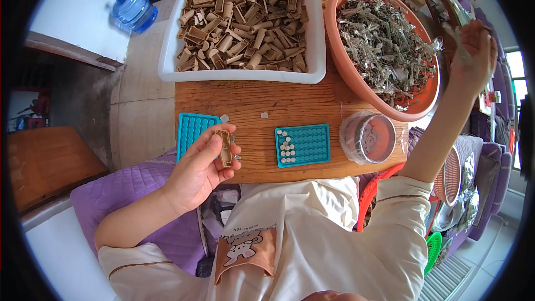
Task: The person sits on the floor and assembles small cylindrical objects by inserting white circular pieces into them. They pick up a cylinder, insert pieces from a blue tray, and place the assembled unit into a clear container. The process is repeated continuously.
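Note:
Pinched in my left hand (198, 170), over the near left part of the table, is a small brown plastic shell (225, 149), its hollow side showing. A teal tray (191, 125) with round pockets lies partly hidden behind that hand. Right of it, a second teal tray (315, 145) has several white discs (287, 149) in its left pockets. My right hand (475, 56) is raised beyond the right rim of an orange basin (334, 39). Its fingers are blurred, with a pale see-through streak beside them. Whether it grips anything is unclear.
A white bin (167, 67) full of brown shells (239, 22) stands at the back of the wooden table (239, 97). Tangled clear and dark plastic pieces (384, 44) fill the basin. A plastic-lined tub (351, 139) holds white discs. A loose white piece (264, 115) lies mid-table.

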A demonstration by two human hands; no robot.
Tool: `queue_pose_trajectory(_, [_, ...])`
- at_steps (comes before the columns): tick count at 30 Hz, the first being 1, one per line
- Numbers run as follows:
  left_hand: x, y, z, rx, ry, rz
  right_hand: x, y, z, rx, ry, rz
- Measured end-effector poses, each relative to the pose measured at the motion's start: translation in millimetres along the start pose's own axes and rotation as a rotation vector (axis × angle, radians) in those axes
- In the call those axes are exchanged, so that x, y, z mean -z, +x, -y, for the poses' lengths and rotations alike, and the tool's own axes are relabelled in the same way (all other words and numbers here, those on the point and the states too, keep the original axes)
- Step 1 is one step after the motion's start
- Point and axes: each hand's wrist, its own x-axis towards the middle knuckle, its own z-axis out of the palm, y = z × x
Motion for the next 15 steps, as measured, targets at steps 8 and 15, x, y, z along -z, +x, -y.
queue_pose_trajectory(8, [0.5,-2.0,4.2,0.031,0.027,-0.001,9.7,-20.1,-24.8,0.071,-1.430,0.727])
queue_pose_trajectory(15, [0.4,-0.4,6.3,0.076,0.056,-0.007,69.3,-25.1,-58.0,-0.060,-1.438,0.911])
